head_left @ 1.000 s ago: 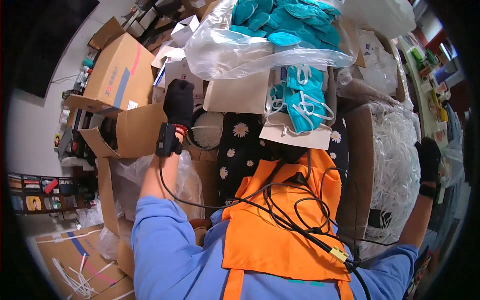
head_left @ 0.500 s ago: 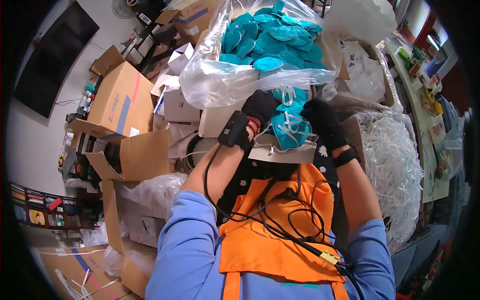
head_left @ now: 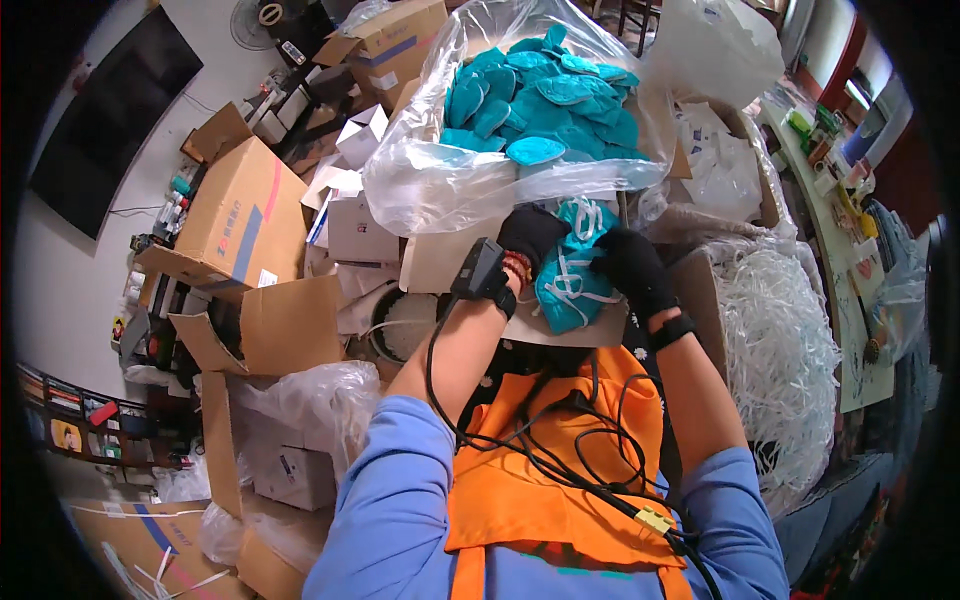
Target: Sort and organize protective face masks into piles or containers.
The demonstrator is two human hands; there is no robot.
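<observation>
In front of my body, a stack of teal face masks (head_left: 560,298) with white straps lies over a light cardboard flap (head_left: 525,326). My left hand (head_left: 534,234), in a black glove, is closed on the stack's left edge. On the other side my right hand (head_left: 637,270), also gloved in black, has its fingers bent in against the masks and their straps. The dark gloves partly hide the fingertips. Just beyond, many loose teal masks (head_left: 545,100) fill a box lined with a clear plastic bag (head_left: 450,165).
To my right stands a box heaped with white straps (head_left: 775,340). Open brown cartons (head_left: 245,210) and small white boxes (head_left: 362,228) crowd the left. Beside my left forearm is a round container (head_left: 400,325). Black cables (head_left: 540,450) hang across my orange apron (head_left: 540,510).
Both hands and the mask stack have come slightly nearer to my body. My right hand has slid lower along the masks' right edge.
</observation>
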